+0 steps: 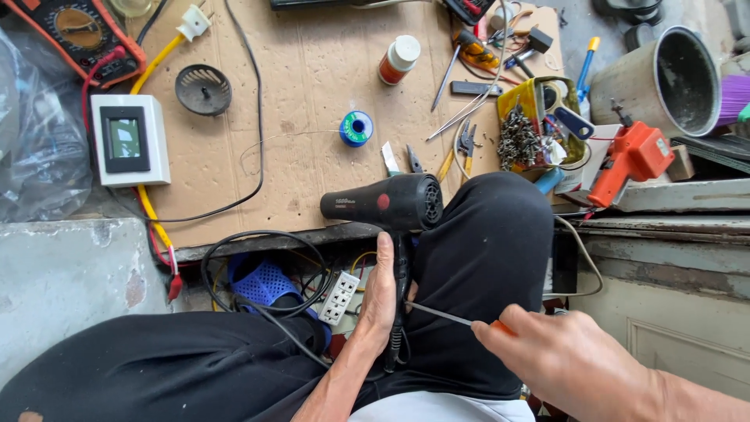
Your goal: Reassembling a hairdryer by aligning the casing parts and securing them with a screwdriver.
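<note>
Head view: left hand grips a black hair dryer; right hand clenches a screwdriver.
Its tip meets the handle; the casing looks closed, its grille already off, lying on cardboard.

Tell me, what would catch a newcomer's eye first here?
The black hair dryer stands out at centre, its handle held in the left hand over the person's knee. The right hand pokes a thin screwdriver at that handle. Behind lies a cardboard sheet strewn with tools, with a white meter box at its left edge.
</note>
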